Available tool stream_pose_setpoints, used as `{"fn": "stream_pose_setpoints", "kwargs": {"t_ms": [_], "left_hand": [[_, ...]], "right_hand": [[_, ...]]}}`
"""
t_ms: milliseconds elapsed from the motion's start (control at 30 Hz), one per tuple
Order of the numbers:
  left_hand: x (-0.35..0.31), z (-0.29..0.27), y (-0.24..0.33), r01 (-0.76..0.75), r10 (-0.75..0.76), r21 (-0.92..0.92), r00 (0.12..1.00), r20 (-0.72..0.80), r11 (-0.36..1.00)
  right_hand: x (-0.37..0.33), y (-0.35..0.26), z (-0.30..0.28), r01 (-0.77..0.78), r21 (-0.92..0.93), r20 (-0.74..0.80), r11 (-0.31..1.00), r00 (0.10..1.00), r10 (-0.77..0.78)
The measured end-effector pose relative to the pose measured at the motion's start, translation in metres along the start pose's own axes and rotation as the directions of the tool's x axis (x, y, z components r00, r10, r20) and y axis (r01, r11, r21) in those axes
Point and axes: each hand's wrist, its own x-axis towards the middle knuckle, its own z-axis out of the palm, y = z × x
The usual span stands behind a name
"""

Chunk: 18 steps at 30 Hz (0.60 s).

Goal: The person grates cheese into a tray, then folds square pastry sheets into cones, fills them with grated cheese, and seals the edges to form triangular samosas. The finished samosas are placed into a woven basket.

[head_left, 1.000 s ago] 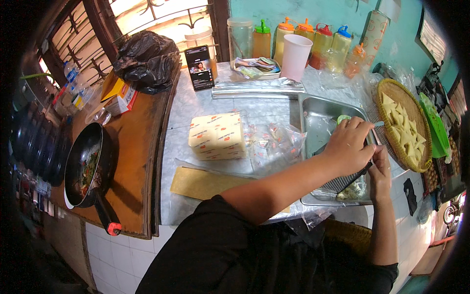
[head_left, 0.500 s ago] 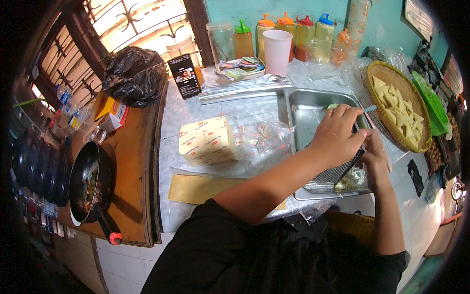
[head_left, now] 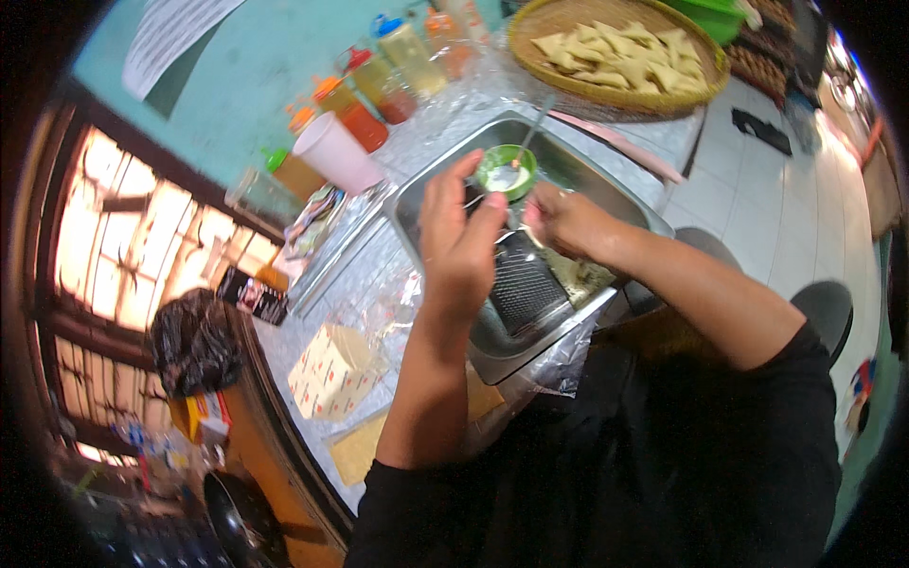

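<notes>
Over this grey surface (head_left: 417, 147), we've a grater (head_left: 530, 284) in the tray (head_left: 592, 172), left hand (head_left: 459, 227) spread, right hand (head_left: 570, 222) curled, grip unclear, and a stray knuckle could tip the green bowl (head_left: 519, 192)!

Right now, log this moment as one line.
left hand: by grater | right hand: near green bowl | grater: in metal tray

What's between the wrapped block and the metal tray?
Crumpled clear plastic lies between the wrapped block and the metal tray in the head view; the left forearm hides part of the stretch.
</notes>
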Motion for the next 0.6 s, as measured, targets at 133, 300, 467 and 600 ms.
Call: {"fn": "stream_pose_setpoints", "kwargs": {"t_ms": [133,300,467,600], "left_hand": [[-0.001,-0.003,0.002,0.012,-0.012,0.002,1.000,0.015,1.000],[-0.002,0.004,0.017,0.042,-0.042,-0.021,0.999,0.030,0.999],[-0.004,0.007,0.023,0.067,-0.065,-0.073,0.997,0.032,0.995],[-0.004,0.006,0.020,0.067,-0.060,-0.146,0.997,0.056,0.987]], "right_hand": [[-0.003,-0.012,-0.002,0.304,0.037,-0.118,0.952,0.947,-0.298],[0.001,0.011,0.006,0.083,-0.112,0.034,0.990,0.996,-0.080],[-0.001,0.009,0.007,-0.023,-0.133,0.062,0.991,0.998,0.031],[0.001,0.001,0.007,0.118,-0.012,-0.054,0.993,0.991,-0.118]]}}
